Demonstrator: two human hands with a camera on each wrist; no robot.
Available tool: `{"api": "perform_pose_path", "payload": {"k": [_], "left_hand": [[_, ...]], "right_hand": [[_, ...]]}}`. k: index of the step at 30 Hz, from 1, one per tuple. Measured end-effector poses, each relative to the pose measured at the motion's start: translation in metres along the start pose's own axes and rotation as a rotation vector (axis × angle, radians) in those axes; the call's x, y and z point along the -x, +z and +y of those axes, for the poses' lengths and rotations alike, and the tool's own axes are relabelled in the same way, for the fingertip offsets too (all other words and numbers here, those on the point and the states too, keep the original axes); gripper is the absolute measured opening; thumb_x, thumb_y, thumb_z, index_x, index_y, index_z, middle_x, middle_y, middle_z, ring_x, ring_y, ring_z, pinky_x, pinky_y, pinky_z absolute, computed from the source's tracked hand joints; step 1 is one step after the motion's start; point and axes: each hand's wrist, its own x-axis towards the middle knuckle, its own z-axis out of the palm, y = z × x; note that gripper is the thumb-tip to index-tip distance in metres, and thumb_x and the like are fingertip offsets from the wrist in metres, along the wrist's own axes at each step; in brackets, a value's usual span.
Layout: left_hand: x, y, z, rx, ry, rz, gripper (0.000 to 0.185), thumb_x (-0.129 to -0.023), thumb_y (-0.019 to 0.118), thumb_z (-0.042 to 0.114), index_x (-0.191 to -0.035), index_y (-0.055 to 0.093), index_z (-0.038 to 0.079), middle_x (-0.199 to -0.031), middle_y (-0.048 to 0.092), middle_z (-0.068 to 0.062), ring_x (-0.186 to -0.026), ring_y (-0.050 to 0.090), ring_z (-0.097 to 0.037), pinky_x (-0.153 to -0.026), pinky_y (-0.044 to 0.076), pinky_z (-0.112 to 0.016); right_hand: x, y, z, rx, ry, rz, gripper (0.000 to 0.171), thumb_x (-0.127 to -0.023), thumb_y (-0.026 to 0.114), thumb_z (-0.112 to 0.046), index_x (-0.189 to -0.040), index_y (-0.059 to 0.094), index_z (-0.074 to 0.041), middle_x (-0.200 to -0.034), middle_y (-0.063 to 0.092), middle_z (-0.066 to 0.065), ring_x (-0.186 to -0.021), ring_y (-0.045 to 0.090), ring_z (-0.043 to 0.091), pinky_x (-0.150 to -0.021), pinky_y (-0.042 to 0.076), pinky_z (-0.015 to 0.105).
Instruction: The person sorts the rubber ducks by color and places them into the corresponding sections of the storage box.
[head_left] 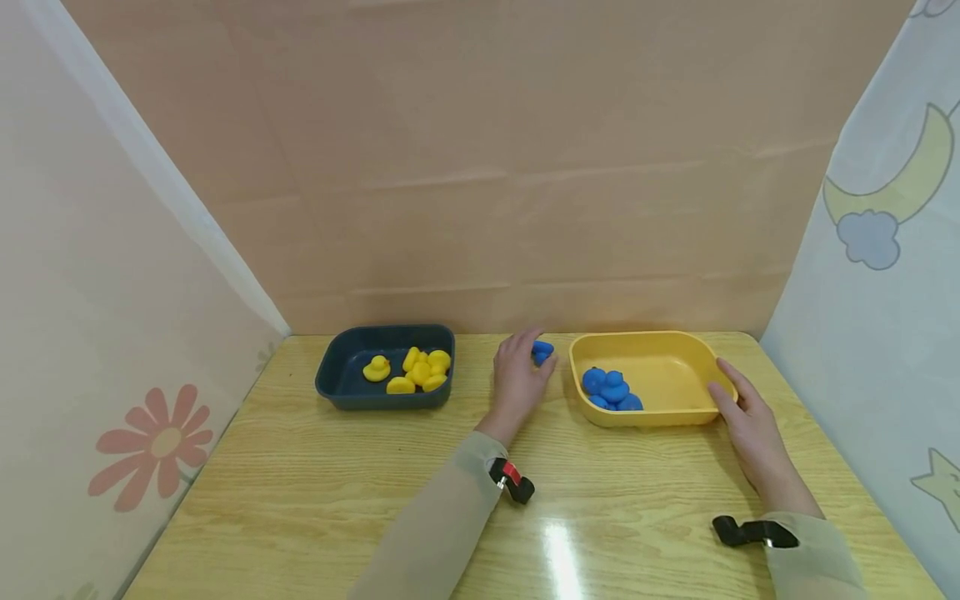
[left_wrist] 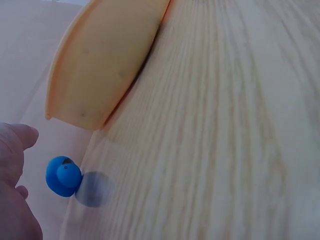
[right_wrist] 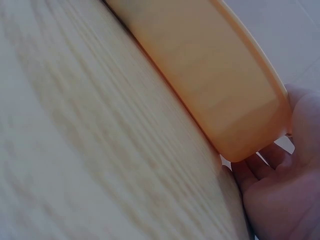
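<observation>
I am watching the left hand (head_left: 517, 379) reaching toward twelve o'clock, its grip closing on a small blue duck (head_left: 542, 351) at the fingertips — in the left wrist view the duck (left_wrist: 63, 176) is sitting just off the thumb, and I cannot tell for sure whether the fingers are pinching it or only touching it. The duck is lying on the wooden table (head_left: 315, 483), just at nine o'clock of the yellow tray (head_left: 675, 412), which is holding a cluster of blue ducks (head_left: 611, 390) in its near-left corner. The right hand (head_left: 750, 421) is resting against the tray's three-o'clock wall, fingers straight and relaxed along the rim — pressing, not clamping. Well off at nine o'clock, a dark blue tray (head_left: 337, 392) is carrying several yellow ducks (head_left: 416, 371).
</observation>
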Motion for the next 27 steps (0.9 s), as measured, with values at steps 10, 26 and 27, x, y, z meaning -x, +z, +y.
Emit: {"api": "perform_pose_path", "payload": {"k": [10, 26, 27], "left_hand": [[-0.002, 0.007, -0.011, -0.011, -0.053, -0.037, 0.056, -0.101, 0.085, 0.026, -0.152, 0.065, 0.013, -0.156, 0.061, -0.007, -0.147, 0.053, -0.032, -0.123, 0.040, -0.054], [-0.002, 0.021, -0.016, -0.043, -0.065, -0.043, 0.059, -0.099, 0.087, 0.026, -0.152, 0.065, 0.013, -0.154, 0.062, -0.009, -0.142, 0.056, -0.036, -0.121, 0.043, -0.054], [-0.002, 0.021, -0.016, -0.047, -0.067, -0.040, 0.058, -0.099, 0.087, 0.026, -0.152, 0.065, 0.013, -0.154, 0.063, -0.009, -0.142, 0.056, -0.036, -0.120, 0.043, -0.054]], "right_hand": [[-0.001, 0.001, 0.000, -0.019, 0.014, -0.006, 0.073, -0.119, 0.047, -0.045, -0.179, 0.013, -0.025, -0.185, -0.001, 0.011, -0.168, -0.012, 0.032, -0.117, 0.009, 0.003], [0.000, 0.002, 0.002, -0.010, 0.008, 0.005, 0.072, -0.118, 0.048, -0.045, -0.179, 0.015, -0.027, -0.185, 0.001, 0.007, -0.168, -0.010, 0.030, -0.111, 0.013, -0.002], [0.000, 0.001, 0.002, -0.012, 0.010, 0.006, 0.072, -0.118, 0.048, -0.045, -0.179, 0.015, -0.027, -0.185, 0.001, 0.006, -0.168, -0.010, 0.030, -0.112, 0.013, -0.001]]}}
